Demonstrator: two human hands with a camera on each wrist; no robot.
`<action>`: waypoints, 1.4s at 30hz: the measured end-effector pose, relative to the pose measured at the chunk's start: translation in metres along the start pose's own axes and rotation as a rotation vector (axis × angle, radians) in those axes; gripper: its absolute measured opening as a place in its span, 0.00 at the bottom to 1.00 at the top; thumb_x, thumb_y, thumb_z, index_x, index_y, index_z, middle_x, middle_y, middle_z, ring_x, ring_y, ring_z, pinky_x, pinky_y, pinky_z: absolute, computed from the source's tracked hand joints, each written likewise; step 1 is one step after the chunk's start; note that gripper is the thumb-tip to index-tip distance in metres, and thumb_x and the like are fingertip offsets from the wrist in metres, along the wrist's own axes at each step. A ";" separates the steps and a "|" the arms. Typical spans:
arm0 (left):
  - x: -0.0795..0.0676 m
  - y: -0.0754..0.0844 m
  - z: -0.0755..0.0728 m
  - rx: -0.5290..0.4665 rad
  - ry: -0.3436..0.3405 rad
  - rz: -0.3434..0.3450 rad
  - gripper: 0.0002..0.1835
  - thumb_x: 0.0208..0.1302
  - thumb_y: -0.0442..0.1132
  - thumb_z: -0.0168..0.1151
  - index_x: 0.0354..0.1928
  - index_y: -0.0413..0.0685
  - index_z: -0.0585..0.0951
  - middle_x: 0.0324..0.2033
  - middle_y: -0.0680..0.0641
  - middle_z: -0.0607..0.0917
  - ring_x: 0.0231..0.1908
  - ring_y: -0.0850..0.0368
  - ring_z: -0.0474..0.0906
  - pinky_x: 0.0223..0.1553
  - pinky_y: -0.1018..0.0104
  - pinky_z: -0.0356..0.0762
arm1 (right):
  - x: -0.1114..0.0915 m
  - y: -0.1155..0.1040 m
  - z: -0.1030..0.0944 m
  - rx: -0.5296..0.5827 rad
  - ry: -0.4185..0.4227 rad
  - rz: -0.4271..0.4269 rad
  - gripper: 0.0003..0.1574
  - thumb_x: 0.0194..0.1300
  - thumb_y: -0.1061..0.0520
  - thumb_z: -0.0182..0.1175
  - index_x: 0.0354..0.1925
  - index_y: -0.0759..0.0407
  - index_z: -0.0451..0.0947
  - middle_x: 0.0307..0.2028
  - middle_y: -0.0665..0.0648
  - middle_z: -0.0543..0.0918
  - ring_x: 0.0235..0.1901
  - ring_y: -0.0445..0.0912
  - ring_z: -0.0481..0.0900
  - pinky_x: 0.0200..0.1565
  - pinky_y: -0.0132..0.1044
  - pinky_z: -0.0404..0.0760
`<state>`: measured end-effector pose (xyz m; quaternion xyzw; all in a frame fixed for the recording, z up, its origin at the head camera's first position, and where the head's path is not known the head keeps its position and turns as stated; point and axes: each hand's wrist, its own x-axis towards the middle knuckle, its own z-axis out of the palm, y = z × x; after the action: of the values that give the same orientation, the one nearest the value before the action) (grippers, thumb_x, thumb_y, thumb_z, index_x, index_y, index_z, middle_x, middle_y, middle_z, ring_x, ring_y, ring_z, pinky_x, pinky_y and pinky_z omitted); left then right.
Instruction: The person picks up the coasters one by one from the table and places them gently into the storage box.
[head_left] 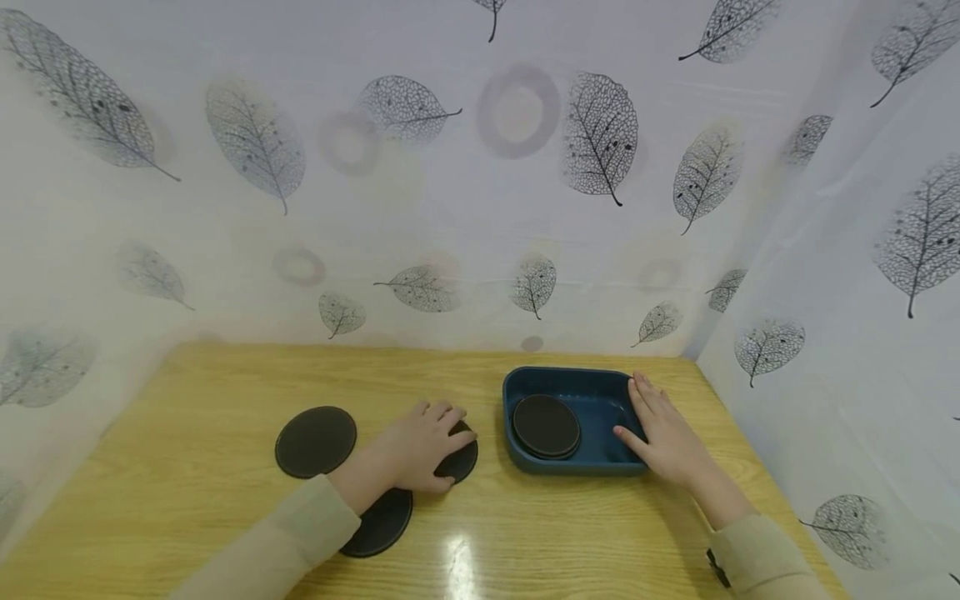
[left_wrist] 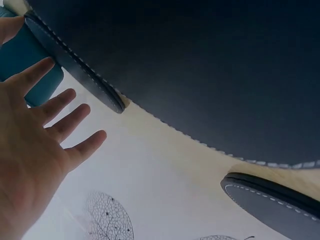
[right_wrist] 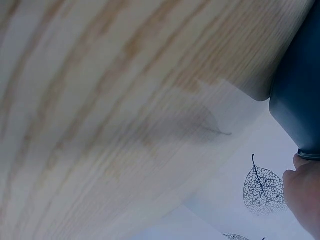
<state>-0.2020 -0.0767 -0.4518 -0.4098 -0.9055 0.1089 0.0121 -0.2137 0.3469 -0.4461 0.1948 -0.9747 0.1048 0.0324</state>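
Note:
Three black round coasters with pale edge stitching lie on the table: one at far left [head_left: 315, 442], one nearer the front [head_left: 382, 527], and one [head_left: 461, 458] beneath my left hand [head_left: 420, 446]. That hand's fingers are spread over the coaster; in the left wrist view the left hand [left_wrist: 35, 145] looks relaxed, its thumb near a coaster edge [left_wrist: 80, 67]. My right hand [head_left: 671, 437] rests on the right rim of a dark blue rectangular container [head_left: 577, 468], thumb reaching inside. A small stack of black coasters [head_left: 546, 425] sits in the container's left part.
The wooden table [head_left: 187, 500] meets a white leaf-printed cloth [head_left: 465, 208] at the back and along the right side. A bright reflection shows on the tabletop near the front.

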 end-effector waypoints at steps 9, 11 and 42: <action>0.006 0.004 0.004 -0.027 -0.080 0.010 0.41 0.69 0.69 0.59 0.79 0.64 0.67 0.76 0.45 0.69 0.74 0.46 0.68 0.69 0.43 0.73 | 0.000 0.001 -0.001 0.000 -0.001 -0.005 0.55 0.79 0.38 0.56 0.82 0.74 0.49 0.83 0.75 0.50 0.82 0.69 0.50 0.78 0.69 0.54; 0.006 0.006 0.004 -0.051 -0.096 0.000 0.41 0.69 0.68 0.60 0.80 0.64 0.66 0.77 0.45 0.68 0.74 0.45 0.68 0.68 0.42 0.75 | 0.000 0.000 0.000 -0.001 -0.003 -0.005 0.55 0.79 0.39 0.57 0.82 0.75 0.49 0.82 0.75 0.50 0.82 0.69 0.50 0.78 0.69 0.54; 0.007 -0.009 0.005 -0.097 0.009 -0.014 0.41 0.61 0.64 0.66 0.74 0.60 0.72 0.71 0.41 0.72 0.68 0.42 0.72 0.60 0.40 0.79 | -0.001 0.001 0.002 0.014 0.010 -0.010 0.55 0.79 0.39 0.57 0.82 0.75 0.48 0.82 0.76 0.49 0.82 0.70 0.49 0.80 0.65 0.50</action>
<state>-0.2141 -0.0779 -0.4548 -0.4039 -0.9126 0.0628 -0.0031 -0.2130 0.3476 -0.4479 0.1994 -0.9727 0.1125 0.0366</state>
